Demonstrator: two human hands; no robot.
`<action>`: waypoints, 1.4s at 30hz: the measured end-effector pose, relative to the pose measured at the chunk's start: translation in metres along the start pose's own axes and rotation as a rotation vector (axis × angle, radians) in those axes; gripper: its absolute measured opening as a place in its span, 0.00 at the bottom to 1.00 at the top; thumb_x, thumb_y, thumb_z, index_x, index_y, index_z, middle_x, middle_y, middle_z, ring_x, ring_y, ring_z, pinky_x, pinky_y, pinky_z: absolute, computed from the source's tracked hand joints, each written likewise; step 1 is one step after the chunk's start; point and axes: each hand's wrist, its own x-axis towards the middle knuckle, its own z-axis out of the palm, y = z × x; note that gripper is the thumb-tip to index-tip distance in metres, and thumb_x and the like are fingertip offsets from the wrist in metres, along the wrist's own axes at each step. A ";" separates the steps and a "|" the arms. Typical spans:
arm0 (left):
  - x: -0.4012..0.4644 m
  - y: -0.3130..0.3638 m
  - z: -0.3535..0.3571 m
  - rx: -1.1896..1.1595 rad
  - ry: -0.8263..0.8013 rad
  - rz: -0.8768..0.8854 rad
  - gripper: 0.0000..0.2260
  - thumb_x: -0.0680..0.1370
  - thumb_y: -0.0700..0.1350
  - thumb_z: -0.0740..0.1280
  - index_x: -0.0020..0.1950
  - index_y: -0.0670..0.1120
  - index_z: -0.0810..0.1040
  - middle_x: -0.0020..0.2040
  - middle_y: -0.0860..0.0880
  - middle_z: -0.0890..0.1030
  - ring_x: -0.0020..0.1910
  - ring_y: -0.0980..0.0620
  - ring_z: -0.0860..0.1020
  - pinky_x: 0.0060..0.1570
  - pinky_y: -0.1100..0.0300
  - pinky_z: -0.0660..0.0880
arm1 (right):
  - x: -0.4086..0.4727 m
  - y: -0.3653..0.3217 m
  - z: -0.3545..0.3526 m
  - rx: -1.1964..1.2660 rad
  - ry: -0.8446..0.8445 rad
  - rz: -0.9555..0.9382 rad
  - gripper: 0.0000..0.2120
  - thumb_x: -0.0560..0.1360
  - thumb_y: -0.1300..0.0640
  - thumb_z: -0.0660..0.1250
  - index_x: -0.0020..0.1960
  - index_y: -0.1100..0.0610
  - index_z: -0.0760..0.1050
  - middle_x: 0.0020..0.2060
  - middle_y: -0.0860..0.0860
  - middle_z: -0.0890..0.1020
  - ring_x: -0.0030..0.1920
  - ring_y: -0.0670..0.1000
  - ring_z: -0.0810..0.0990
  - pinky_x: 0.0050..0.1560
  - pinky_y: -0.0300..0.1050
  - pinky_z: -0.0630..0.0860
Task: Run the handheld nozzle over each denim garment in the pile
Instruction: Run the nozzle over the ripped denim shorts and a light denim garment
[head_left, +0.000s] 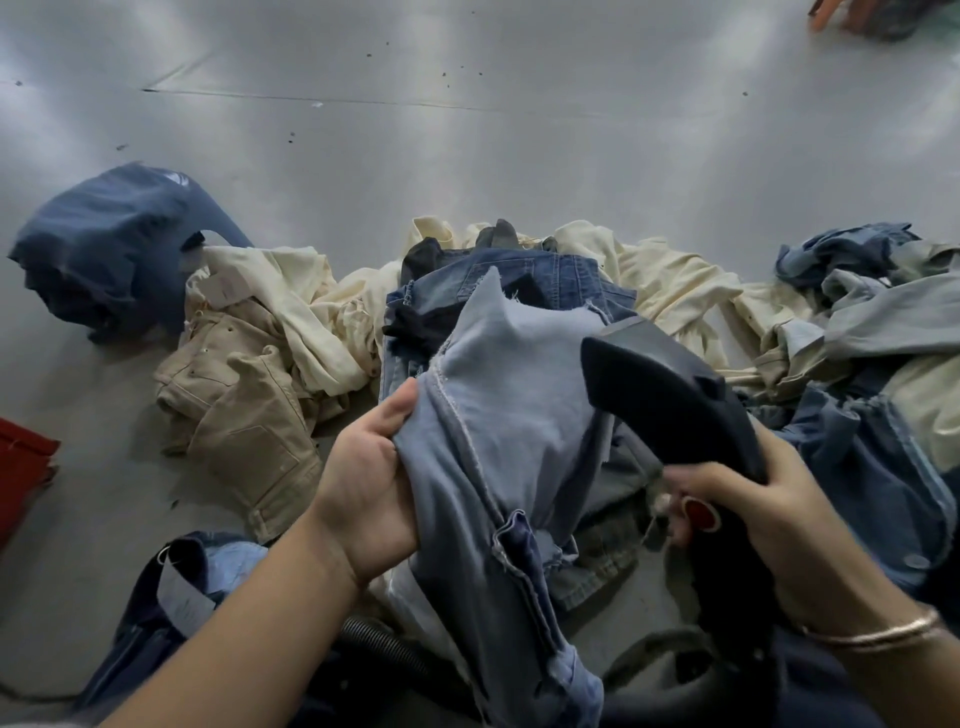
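The dark handheld nozzle (670, 395) sits against the right side of a light blue denim garment (509, 436), gripped by the right hand (753, 514), which wears a bangle (878, 631). Left of the nozzle, the left hand (371, 483) clutches that garment. Beyond the nozzle lies the pile (519, 280) on a grey floor (467, 130); a tan garment (249, 415) lies far left

You are looking down at a smooth grey floor (467, 130) with a few dark specks and a thin seam. On it lies the pile of denim garments (519, 291), mixed with cream garments (675, 280) and tan trousers (249, 410). A dark blue garment (109, 244) sits apart at left. At the left edge lies something red (23, 467), perhaps cloth.
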 end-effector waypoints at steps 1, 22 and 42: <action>0.000 0.001 0.000 -0.011 0.002 0.002 0.24 0.77 0.54 0.57 0.62 0.39 0.79 0.64 0.39 0.77 0.63 0.41 0.77 0.54 0.46 0.78 | -0.001 0.000 -0.001 -0.048 -0.047 0.002 0.13 0.60 0.59 0.73 0.42 0.47 0.79 0.26 0.54 0.78 0.23 0.51 0.75 0.23 0.38 0.71; 0.006 -0.054 0.024 0.152 -0.024 -0.264 0.14 0.75 0.46 0.66 0.54 0.42 0.84 0.54 0.43 0.83 0.54 0.48 0.82 0.58 0.56 0.77 | 0.003 0.002 0.021 -0.122 0.049 0.009 0.10 0.64 0.62 0.69 0.43 0.52 0.77 0.26 0.52 0.74 0.27 0.53 0.73 0.26 0.45 0.72; 0.006 -0.031 0.027 0.087 0.186 0.046 0.19 0.61 0.35 0.63 0.51 0.32 0.79 0.50 0.35 0.81 0.46 0.40 0.82 0.50 0.48 0.79 | -0.018 0.008 0.019 -0.275 -0.201 0.036 0.18 0.62 0.62 0.67 0.47 0.43 0.76 0.26 0.49 0.75 0.24 0.49 0.75 0.27 0.38 0.71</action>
